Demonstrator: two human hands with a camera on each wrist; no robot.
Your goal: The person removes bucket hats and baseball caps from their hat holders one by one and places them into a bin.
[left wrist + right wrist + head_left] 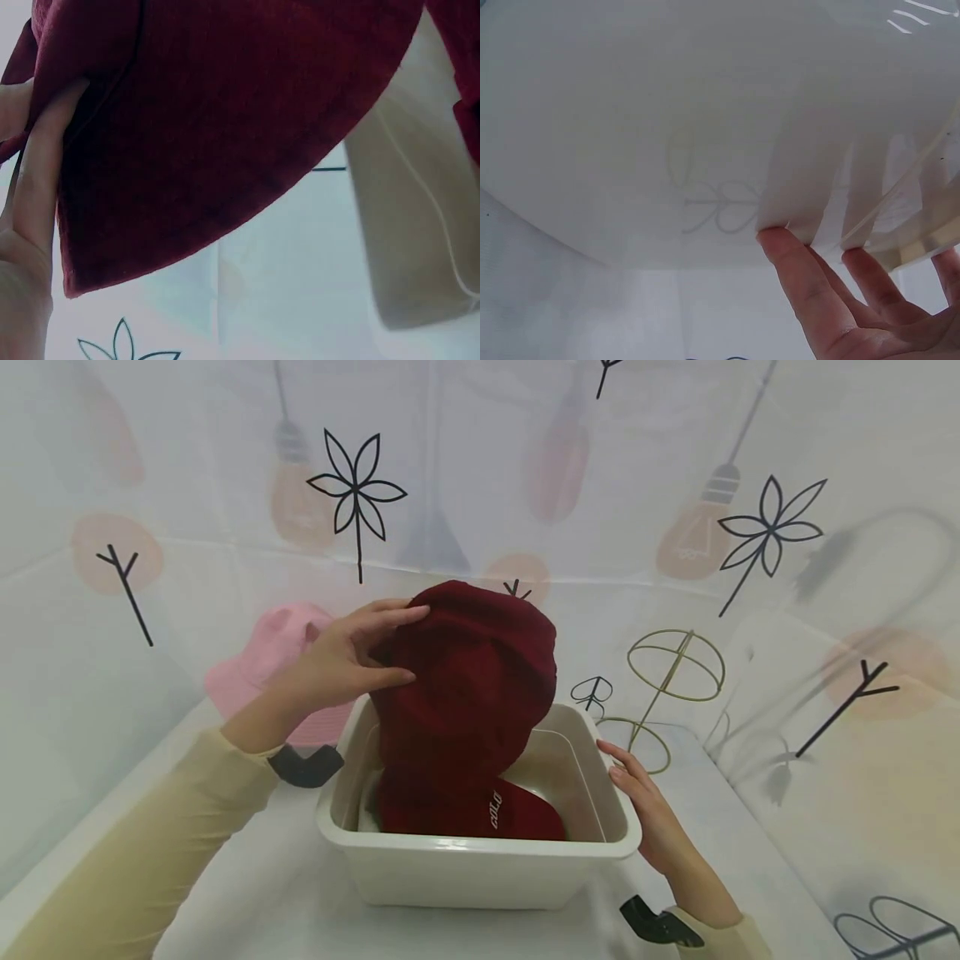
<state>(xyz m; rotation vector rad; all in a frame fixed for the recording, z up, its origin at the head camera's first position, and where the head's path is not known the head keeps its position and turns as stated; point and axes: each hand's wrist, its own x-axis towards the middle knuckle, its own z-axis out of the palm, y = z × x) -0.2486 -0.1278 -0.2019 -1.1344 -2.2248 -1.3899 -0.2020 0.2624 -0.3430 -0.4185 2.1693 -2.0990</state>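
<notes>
- The dark red hat (465, 685) stood at the centre of the frame, its crown raised above the bin and its lower part, with small white lettering, down inside against the near wall.
- Your left hand (341, 664) gripped the crown from the left, fingers over the top and thumb pressed into the side; the left wrist view showed a finger (37, 172) tucked along the fabric edge.
- Your right hand (648, 814) lay relaxed and flat against the right rim of the white bin (480, 864), fingers straight, steadying it rather than grasping.
- By my reading you were mid-way through moving the hat at the bin; the next move called for keeping the brim clear of the rim.
- The bin walls closed in tight around the hat; free space lay above.
- A pink hat (266, 664) sat just left behind your left hand, and a wire stand (671, 672) stood upper right, near the bin's far corner.
</notes>
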